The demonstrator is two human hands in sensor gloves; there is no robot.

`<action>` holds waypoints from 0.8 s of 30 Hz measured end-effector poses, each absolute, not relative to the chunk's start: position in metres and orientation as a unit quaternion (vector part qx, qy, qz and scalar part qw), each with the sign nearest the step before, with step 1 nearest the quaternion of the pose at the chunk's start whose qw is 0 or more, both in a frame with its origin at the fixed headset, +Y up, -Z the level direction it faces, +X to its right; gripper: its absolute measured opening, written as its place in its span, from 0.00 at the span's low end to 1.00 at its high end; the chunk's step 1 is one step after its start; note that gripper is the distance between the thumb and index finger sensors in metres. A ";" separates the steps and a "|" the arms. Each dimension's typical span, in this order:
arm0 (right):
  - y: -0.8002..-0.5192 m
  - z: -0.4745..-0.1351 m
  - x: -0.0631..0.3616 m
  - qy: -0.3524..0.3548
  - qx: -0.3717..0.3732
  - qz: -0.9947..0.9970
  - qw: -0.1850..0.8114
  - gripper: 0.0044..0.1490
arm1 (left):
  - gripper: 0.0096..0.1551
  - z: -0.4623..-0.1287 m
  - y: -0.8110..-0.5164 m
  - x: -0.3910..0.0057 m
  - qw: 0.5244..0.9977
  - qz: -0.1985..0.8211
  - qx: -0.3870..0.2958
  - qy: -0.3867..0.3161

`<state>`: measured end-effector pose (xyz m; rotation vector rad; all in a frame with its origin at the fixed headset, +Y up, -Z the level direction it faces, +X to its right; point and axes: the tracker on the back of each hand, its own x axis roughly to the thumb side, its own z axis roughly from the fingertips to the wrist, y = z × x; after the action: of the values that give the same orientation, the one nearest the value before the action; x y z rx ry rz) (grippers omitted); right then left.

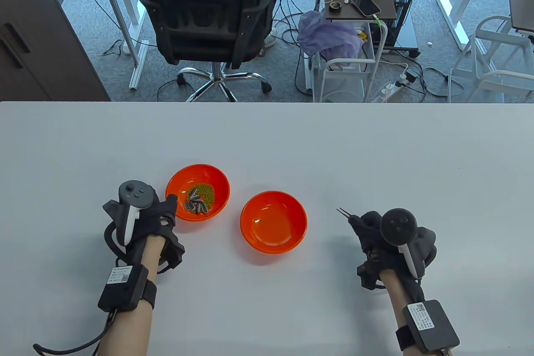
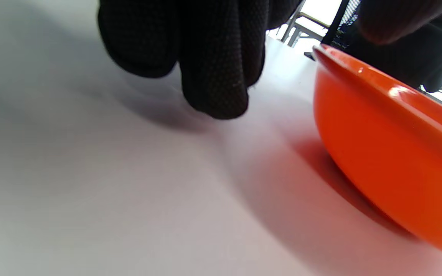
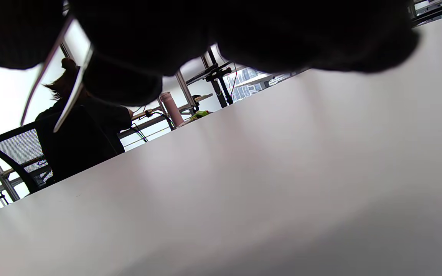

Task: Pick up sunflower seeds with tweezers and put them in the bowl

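An orange bowl (image 1: pixel 179 180) on the left holds striped sunflower seeds (image 1: pixel 196 203) and green beans (image 1: pixel 205 191). A second orange bowl (image 1: pixel 273 222) to its right has nothing in it. My left hand (image 1: pixel 160 214) rests on the table with a fingertip touching the left bowl's rim; that bowl's wall shows in the left wrist view (image 2: pixel 378 153). My right hand (image 1: pixel 371 226) grips metal tweezers (image 1: pixel 344 213), tips slightly apart and empty, pointing up-left, to the right of the second bowl. The tweezers also show in the right wrist view (image 3: pixel 52 84).
The white table (image 1: pixel 267 139) runs across the view. Beyond its far edge stand an office chair (image 1: pixel 208 18) and a cart (image 1: pixel 354 39) with loose items.
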<state>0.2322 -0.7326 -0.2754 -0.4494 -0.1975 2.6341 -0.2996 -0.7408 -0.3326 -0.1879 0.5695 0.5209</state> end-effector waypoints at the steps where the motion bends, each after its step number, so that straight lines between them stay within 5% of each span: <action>1: -0.733 -0.275 0.232 -0.070 -0.162 0.958 0.228 0.24 | 0.44 -0.335 -0.744 -0.301 0.917 0.266 -0.098 0.281; 16: -0.737 -0.276 0.228 -0.056 -0.150 0.964 0.212 0.24 | 0.29 -0.338 -0.772 -0.297 0.845 0.414 -0.115 0.319; 24: -0.736 -0.276 0.229 -0.074 -0.153 0.960 0.221 0.24 | 0.27 -0.324 -0.746 -0.295 0.855 0.432 -0.109 0.265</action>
<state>0.2290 -0.7359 -0.2755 -0.4231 -0.2041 2.6554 -0.2953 -0.7464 -0.3240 -0.2294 0.5566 0.9091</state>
